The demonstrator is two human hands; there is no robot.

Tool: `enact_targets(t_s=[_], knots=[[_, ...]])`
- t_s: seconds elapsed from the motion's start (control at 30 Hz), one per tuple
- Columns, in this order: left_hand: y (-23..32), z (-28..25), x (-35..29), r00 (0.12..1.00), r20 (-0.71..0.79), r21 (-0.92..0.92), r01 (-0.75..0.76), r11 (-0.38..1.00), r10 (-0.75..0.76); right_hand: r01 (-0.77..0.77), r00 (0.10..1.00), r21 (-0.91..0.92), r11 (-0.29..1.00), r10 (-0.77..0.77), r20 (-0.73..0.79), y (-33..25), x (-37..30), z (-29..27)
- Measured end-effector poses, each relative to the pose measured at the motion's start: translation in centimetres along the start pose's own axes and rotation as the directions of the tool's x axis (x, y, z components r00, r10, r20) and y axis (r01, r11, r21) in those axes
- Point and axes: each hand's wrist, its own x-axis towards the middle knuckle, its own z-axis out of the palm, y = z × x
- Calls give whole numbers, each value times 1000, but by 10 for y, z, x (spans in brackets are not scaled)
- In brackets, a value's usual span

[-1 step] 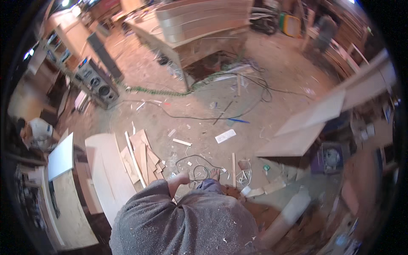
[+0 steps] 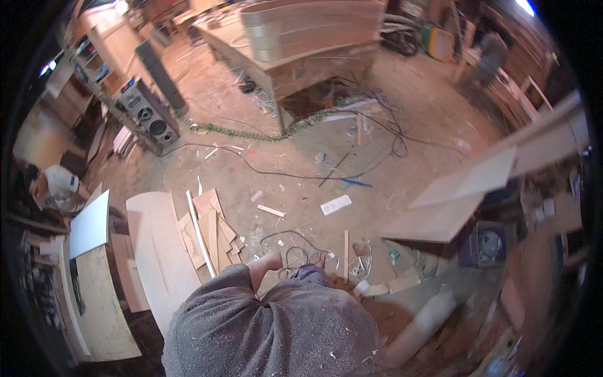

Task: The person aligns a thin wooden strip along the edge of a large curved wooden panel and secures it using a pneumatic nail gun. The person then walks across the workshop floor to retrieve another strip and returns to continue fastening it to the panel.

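A bare forearm comes out of my grey sleeve, and my left hand (image 2: 272,260) is at its end in front of my body. It looks rounded, with its fingers too small and turned away to make out, and nothing plainly shows in it. My right hand is out of the picture. My grey top (image 2: 270,327) is speckled with pale dust or shavings. Beyond it shows a bare foot (image 2: 318,258) below a dark trouser leg (image 2: 308,274). A dark cable (image 2: 286,235) loops on the floor near the foot.
Wood offcuts (image 2: 217,235) and a curved pale panel (image 2: 160,245) lie at left. Large boards (image 2: 449,210) lean at right. A workbench (image 2: 276,78) carries a curved wooden piece (image 2: 314,31); cables trail before it. A speaker tower (image 2: 146,116) stands far left, a person (image 2: 490,53) far right.
The view has shifted slightly, so the bench, boards and floor scraps sit a little further right. The picture is less blurred. My left hand looks the same.
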Motion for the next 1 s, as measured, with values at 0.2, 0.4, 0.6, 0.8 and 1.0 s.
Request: enact_targets(t_s=[0.2, 0.4, 0.6, 0.8, 1.0], knots=[[-82, -90, 11, 829, -272, -786, 101, 610, -489, 12, 991, -174, 985, 12, 135, -108, 180, 72], [-142, -93, 19, 763, -104, -899, 202, 388, -638, 208, 895, -178, 962, -114, 431, -226, 298, 195], [-161, -14, 11, 802, 161, -784, 459, 419, -576, 403, 656, -171, 899, -154, 739, -335, 372, 342], [-159, 23, -14, 574, 254, -900, 435, 27, -779, 470, 593, -443, 764, 98, 799, -346, 522, 387], [-190, -12, 31, 322, 600, -770, -15, -637, -733, 782, 532, -340, 523, -277, 800, -517, 700, 503]])
